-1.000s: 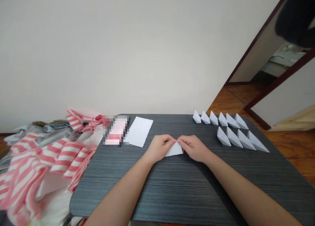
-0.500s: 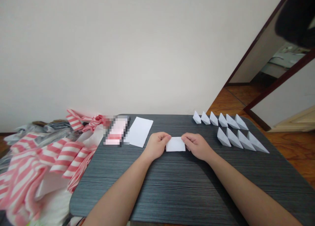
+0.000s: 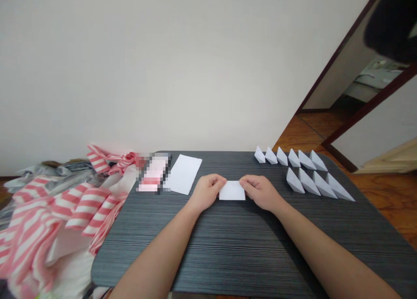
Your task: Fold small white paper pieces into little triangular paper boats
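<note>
A small white folded paper rectangle (image 3: 232,191) lies on the dark striped table (image 3: 228,247) between my hands. My left hand (image 3: 208,192) pinches its left edge with curled fingers. My right hand (image 3: 259,192) pinches its right edge the same way. Both hands rest on the tabletop near the middle of the far half.
Several folded white paper shapes (image 3: 304,175) stand in two rows at the table's far right. A flat white sheet (image 3: 183,174) and a pink blurred item (image 3: 153,174) lie at the far left. Red-and-white striped cloth (image 3: 55,216) is piled left of the table. A doorway opens at right.
A second ago my fingertips met over a triangular fold of the paper. My hands have moved apart and the paper now lies as a flat rectangle held at both ends.
</note>
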The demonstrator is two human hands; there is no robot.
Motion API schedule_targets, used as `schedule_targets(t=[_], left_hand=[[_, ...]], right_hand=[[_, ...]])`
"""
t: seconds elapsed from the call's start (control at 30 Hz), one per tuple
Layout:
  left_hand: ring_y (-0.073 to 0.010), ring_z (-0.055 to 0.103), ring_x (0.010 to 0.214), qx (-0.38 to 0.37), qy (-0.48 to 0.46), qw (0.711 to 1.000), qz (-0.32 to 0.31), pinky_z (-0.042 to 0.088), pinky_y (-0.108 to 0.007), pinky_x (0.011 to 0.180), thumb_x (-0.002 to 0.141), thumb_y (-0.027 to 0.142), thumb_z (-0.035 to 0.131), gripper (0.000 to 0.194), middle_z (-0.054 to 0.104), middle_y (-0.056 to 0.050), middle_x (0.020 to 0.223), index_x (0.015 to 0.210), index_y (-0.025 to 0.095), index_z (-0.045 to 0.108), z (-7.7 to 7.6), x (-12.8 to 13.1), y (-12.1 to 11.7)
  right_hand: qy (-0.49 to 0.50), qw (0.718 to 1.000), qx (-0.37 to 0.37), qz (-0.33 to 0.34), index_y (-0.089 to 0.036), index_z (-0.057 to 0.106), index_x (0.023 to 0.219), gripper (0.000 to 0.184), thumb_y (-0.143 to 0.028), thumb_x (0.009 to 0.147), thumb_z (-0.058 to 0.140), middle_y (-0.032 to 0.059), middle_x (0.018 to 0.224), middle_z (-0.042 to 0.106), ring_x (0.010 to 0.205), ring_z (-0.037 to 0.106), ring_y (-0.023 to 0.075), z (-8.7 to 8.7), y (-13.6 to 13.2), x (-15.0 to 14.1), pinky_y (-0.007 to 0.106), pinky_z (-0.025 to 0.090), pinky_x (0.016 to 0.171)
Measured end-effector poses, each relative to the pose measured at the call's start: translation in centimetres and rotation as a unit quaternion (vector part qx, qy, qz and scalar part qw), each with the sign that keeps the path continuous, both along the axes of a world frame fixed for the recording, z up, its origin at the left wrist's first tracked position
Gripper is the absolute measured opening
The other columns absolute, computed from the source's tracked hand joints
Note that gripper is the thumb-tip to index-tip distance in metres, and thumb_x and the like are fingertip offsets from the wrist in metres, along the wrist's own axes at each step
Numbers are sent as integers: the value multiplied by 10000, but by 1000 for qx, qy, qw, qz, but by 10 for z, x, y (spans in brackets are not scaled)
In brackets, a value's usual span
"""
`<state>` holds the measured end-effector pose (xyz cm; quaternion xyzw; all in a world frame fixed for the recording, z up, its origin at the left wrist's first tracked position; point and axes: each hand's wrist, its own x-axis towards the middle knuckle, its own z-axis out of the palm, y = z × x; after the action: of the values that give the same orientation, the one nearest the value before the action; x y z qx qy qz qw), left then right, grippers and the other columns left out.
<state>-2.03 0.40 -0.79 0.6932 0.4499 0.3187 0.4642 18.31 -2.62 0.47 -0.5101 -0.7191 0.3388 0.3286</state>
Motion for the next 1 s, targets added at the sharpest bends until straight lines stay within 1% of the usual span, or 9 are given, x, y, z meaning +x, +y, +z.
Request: schedule_targets(t=[0.17, 0.27, 0.33, 0.43, 0.5, 0.63, 0.73, 0.9, 1.0], left_hand=[[-111, 497, 543, -10, -6, 1000, 11, 346, -212, 498, 838, 414, 450, 332, 566, -8, 592, 739, 146, 620, -3, -1, 1], [-107, 491, 540, -19, -17, 999, 33, 344, -209, 492, 825, 422, 470, 329, 566, -8, 596, 741, 143, 623, -4, -1, 2], [-104, 484, 529, -34, -41, 998, 39, 345, -206, 484, 819, 433, 480, 328, 556, -4, 589, 763, 141, 619, -4, 0, 2], [-101, 473, 494, -67, -95, 993, 26, 346, -204, 468, 825, 448, 469, 329, 545, 7, 559, 838, 144, 594, -5, 3, 2], [-98, 464, 470, -84, -115, 990, 14, 344, -202, 460, 834, 452, 455, 325, 542, 13, 533, 839, 148, 570, -5, 3, 2], [-91, 460, 478, -75, -93, 993, 14, 336, -196, 459, 824, 438, 479, 314, 533, 13, 530, 737, 145, 554, -4, 1, 2], [-87, 464, 483, -73, -86, 994, 17, 330, -192, 449, 806, 431, 511, 307, 530, 14, 545, 721, 140, 561, -1, 1, 1], [-98, 524, 492, -113, -152, 982, -17, 387, -199, 470, 812, 428, 517, 308, 570, 3, 576, 888, 132, 554, 0, 4, -1], [-102, 542, 499, -118, -164, 979, -22, 388, -196, 467, 822, 427, 509, 314, 581, -8, 588, 906, 126, 542, -4, 4, 1]], right_hand=[[15, 999, -27, -18, -176, 562, 674, 291, -293, 899, 420, -32, 537, 545, 529, 497, 110, -5, 1, 0, 222, 357, 546], [15, 999, -45, 5, -171, 563, 619, 343, -281, 906, 411, -17, 546, 595, 562, 538, 116, -5, 1, 0, 227, 384, 603], [16, 999, -36, 14, -167, 564, 575, 381, -271, 907, 411, -6, 564, 609, 590, 556, 118, -3, 1, 1, 231, 392, 637], [37, 999, -26, -3, -168, 582, 589, 389, -281, 914, 400, -11, 545, 582, 563, 543, 115, -1, -1, 0, 231, 388, 603], [54, 998, -33, -9, -169, 586, 607, 384, -298, 915, 398, -14, 531, 569, 534, 531, 113, -2, -1, -1, 230, 381, 565], [80, 995, -63, -6, -171, 574, 644, 341, -328, 904, 418, -9, 533, 590, 502, 530, 114, -8, 1, -2, 231, 387, 533], [93, 993, -78, -7, -171, 570, 692, 287, -334, 891, 441, -2, 552, 616, 512, 551, 120, -10, 1, -1, 234, 407, 543], [102, 992, -52, -44, -172, 567, 657, 338, -359, 899, 423, 5, 542, 604, 510, 530, 118, -8, 0, -5, 232, 387, 519], [110, 991, -66, -28, -167, 584, 710, 320, -366, 899, 419, 9, 550, 600, 513, 531, 119, -9, -1, -7, 231, 379, 501]])
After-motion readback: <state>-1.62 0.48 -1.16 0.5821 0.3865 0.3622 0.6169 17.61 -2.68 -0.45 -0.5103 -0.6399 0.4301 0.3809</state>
